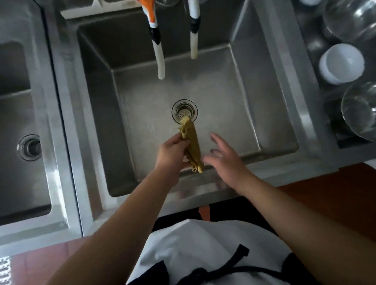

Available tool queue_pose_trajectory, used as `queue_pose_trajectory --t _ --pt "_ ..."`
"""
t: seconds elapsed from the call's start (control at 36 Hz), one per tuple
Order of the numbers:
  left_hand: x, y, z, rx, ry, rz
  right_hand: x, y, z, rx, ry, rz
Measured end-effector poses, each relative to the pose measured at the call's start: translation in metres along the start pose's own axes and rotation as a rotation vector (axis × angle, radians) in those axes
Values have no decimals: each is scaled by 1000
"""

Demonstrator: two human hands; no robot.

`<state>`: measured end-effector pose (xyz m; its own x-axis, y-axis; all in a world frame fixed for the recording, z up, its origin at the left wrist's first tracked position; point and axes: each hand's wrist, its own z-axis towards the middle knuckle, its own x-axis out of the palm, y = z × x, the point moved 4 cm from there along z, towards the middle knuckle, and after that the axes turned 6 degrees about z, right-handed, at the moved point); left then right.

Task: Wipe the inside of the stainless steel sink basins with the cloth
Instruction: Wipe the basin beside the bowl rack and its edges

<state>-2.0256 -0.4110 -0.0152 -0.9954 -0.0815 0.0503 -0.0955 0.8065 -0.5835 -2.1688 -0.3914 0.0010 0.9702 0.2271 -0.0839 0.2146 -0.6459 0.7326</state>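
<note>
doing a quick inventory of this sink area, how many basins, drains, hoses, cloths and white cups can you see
sink basins: 2, the middle basin and the left basin
drain strainers: 2, the middle drain and the left drain
faucet hoses: 2, one with orange, one white
yellow cloth: 1, held by the left hand
white cup: 1
total: 8

No readable writing

No text, label, brand, number or sign can be read on anything in view, neither on the steel nor on the hoses or dishes.
</note>
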Motion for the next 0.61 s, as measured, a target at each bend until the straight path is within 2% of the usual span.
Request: queue_pose_trajectory --t 0.08,0.14,0.22,0.28,0.39,0.47,0.56,0.61 --pt "18 -5 -20 67 99 50 12 12 10 15 26 231" --pt "24 0 -28 30 203 33 10 7 17 93 18 351" --pt "22 13 -35 -4 360 14 4 -11 26 237 145 437" --pt "16 22 -40 16 341 45 -1 -24 32 305 218 455" --pt "0 38 -51 72 93 88 -17 -37 50 447 202 529" --pt "-32 56 -56 143 -317 332 -32 -31 76 487 138 451" --pt "-66 87 -65 28 -721 825 -45 -19 109 388 58 166" --pt "-80 106 -70 -65 -890 858 -47 -11 134 246 12 -104"
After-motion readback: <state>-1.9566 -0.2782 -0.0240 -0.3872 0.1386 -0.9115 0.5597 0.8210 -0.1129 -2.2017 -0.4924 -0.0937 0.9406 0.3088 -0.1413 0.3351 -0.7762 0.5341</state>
